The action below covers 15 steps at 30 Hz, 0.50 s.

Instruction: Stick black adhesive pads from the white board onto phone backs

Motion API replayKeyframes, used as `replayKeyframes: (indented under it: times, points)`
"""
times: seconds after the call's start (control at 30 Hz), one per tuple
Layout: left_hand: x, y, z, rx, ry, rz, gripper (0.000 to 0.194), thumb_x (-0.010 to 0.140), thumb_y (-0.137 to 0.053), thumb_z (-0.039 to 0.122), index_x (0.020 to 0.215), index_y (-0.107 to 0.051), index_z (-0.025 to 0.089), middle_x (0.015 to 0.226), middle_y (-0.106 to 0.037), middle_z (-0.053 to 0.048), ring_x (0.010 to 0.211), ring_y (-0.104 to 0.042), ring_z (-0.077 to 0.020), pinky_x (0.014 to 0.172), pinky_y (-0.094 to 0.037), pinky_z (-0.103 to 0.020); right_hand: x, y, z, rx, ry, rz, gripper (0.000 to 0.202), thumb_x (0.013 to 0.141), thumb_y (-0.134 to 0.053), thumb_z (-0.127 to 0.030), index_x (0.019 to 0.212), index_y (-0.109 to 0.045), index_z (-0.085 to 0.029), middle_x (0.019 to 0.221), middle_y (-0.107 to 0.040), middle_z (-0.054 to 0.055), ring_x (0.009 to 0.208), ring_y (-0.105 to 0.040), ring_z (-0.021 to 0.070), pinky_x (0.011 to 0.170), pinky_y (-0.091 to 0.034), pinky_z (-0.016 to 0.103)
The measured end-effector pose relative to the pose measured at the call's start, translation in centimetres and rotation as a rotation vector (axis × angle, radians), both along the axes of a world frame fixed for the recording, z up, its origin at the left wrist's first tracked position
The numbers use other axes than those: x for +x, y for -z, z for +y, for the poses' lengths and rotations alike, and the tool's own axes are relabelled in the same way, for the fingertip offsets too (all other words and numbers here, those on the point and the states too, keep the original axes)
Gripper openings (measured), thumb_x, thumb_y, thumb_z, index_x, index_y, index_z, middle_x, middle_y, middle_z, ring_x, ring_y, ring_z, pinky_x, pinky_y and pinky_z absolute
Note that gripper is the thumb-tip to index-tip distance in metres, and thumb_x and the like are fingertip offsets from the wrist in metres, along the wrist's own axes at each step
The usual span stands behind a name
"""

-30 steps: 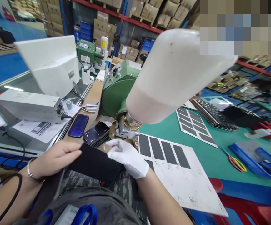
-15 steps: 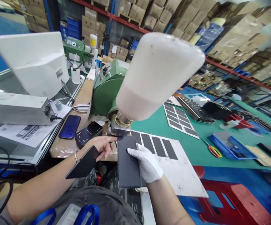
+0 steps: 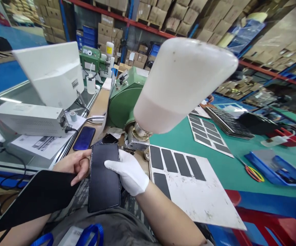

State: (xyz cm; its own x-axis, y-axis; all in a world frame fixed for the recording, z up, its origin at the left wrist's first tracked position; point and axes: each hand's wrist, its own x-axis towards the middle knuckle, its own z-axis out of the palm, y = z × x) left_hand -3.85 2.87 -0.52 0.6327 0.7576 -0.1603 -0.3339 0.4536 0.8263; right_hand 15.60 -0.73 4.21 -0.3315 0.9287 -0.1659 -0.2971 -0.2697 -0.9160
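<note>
My right hand, in a white glove, grips a flat black rectangular panel by its right edge, thumb on the face. The panel is held nearly upright before my body. My bare left hand pinches a second flat black panel, which slants down over my forearm. Its index finger reaches to the upper left edge of the first panel. Just beyond stands a green machine with a metal head and a big white bottle mounted upside down, part filled with pale liquid.
Right of my hands lies a white board bearing several black panels. Behind it are another such board, scissors and a blue tray. A phone, a grey box-shaped device and a white monitor stand at left.
My right hand has drawn its panel left, away from the machine head. My left hand has shifted left and lower, and its panel has swung so more of its face shows. The view has shifted too.
</note>
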Motion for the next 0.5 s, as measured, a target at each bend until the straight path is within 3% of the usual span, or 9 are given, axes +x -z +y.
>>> replayKeyframes:
  times: [0.07, 0.13, 0.23, 0.3, 0.4, 0.5]
  points:
    - [0.9, 1.1, -0.6, -0.011, 0.036, 0.051, 0.04, 0.08, -0.054, 0.051, 0.078, -0.066, 0.013, 0.034, -0.046, 0.004, 0.023, -0.037, -0.0068, 0.031, -0.023, -0.018, 1.2, 0.2, -0.4, 0.064, -0.03, -0.075, 0.038, 0.071, -0.07, -0.026, 0.107, -0.063, -0.014, 0.104, -0.067, 0.007, 0.095, -0.061, 0.0203, 0.089, -0.046, 0.036]
    - [2.5, 2.9, -1.7, -0.041, 0.059, 0.122, 0.043, 0.078, -0.054, 0.055, 0.082, -0.064, 0.013, 0.034, -0.045, 0.005, 0.023, -0.033, -0.0065, 0.03, -0.018, -0.019, 3.7, 0.5, -1.0, 0.088, -0.055, -0.182, 0.038, 0.071, -0.07, -0.027, 0.106, -0.062, -0.014, 0.104, -0.067, 0.007, 0.096, -0.061, 0.0208, 0.089, -0.046, 0.037]
    - [5.0, 5.4, -4.1, -0.164, 0.11, 0.236, 0.041, 0.081, -0.051, 0.051, 0.088, -0.063, 0.012, 0.042, -0.048, 0.004, 0.028, -0.033, -0.0053, 0.034, -0.017, -0.019, 9.7, 1.2, -1.9, 0.072, -0.026, -0.44, 0.036, 0.071, -0.07, -0.026, 0.104, -0.062, -0.014, 0.1, -0.068, 0.007, 0.093, -0.062, 0.0218, 0.086, -0.048, 0.037]
    - [6.1, 6.5, -5.7, -0.255, 0.189, 0.251, 0.038, 0.081, -0.051, 0.046, 0.088, -0.062, 0.011, 0.05, -0.051, 0.002, 0.033, -0.035, -0.0051, 0.038, -0.017, -0.019, 14.6, 1.8, -2.8, 0.042, 0.073, -0.697, 0.033, 0.072, -0.067, -0.024, 0.104, -0.062, -0.015, 0.1, -0.068, 0.006, 0.093, -0.063, 0.022, 0.084, -0.048, 0.036]
    - [6.8, 6.8, -7.3, -0.308, 0.235, 0.221, 0.035, 0.079, -0.052, 0.041, 0.094, -0.061, 0.011, 0.059, -0.055, -0.001, 0.039, -0.037, -0.0059, 0.043, -0.021, -0.021, 21.3, 3.0, -4.8, -0.109, 0.323, -1.101, 0.039, 0.069, -0.066, -0.019, 0.108, -0.062, -0.017, 0.106, -0.067, 0.008, 0.094, -0.062, 0.0216, 0.083, -0.048, 0.032]
    - [6.9, 6.2, -7.9, -0.336, 0.206, 0.161, 0.044, 0.083, -0.046, 0.047, 0.109, -0.059, 0.013, 0.072, -0.059, -0.005, 0.047, -0.041, -0.0076, 0.05, -0.029, -0.023, 25.6, 4.3, -7.0, -0.233, 0.449, -1.235, 0.047, 0.062, -0.069, -0.013, 0.108, -0.062, -0.016, 0.1, -0.068, 0.01, 0.091, -0.063, 0.0234, 0.08, -0.048, 0.033]
